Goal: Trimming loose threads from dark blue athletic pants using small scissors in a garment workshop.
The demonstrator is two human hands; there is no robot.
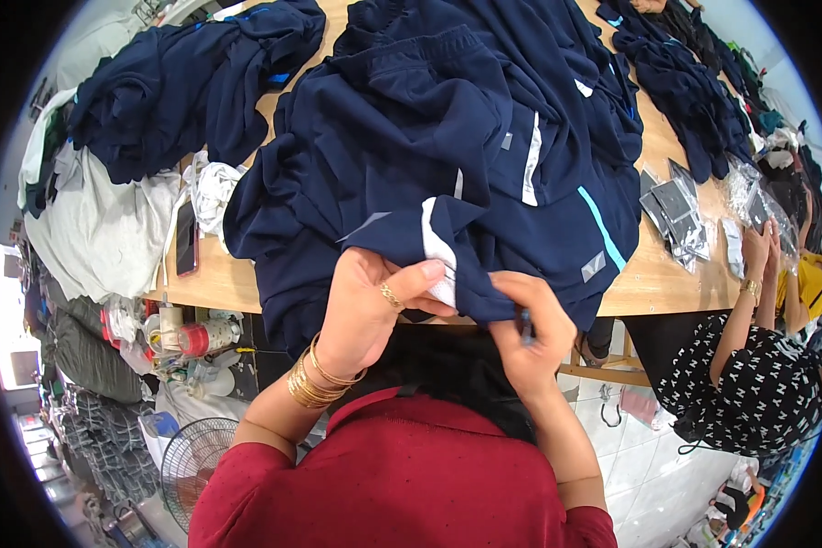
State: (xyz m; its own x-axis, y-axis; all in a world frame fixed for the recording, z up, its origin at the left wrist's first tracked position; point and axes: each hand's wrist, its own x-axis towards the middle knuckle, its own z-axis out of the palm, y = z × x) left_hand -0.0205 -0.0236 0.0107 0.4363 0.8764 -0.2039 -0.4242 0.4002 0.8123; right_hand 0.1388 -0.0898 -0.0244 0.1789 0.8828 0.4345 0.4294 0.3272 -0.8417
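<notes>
A navy garment [479, 283] with a white strip is pulled up near the front table edge, between my two hands. My left hand [370, 297] pinches it with thumb and fingers beside the white strip [439, 247]. On the other side, my right hand [534, 333] closes on the edge of the same fabric. A small dark bluish thing [526, 327] shows at the right hand's fingers, too small to name. Under and beyond the held part spreads a heap of navy garments [338, 137], some with white, grey or light-blue strips.
More navy clothing [173, 91] lies at the far left, by white cloth [100, 219] and a phone [186, 239]. Clear plastic packets [676, 219] rest at the right, near a co-worker's hands [760, 251]. A fan [196, 466] stands low at the left.
</notes>
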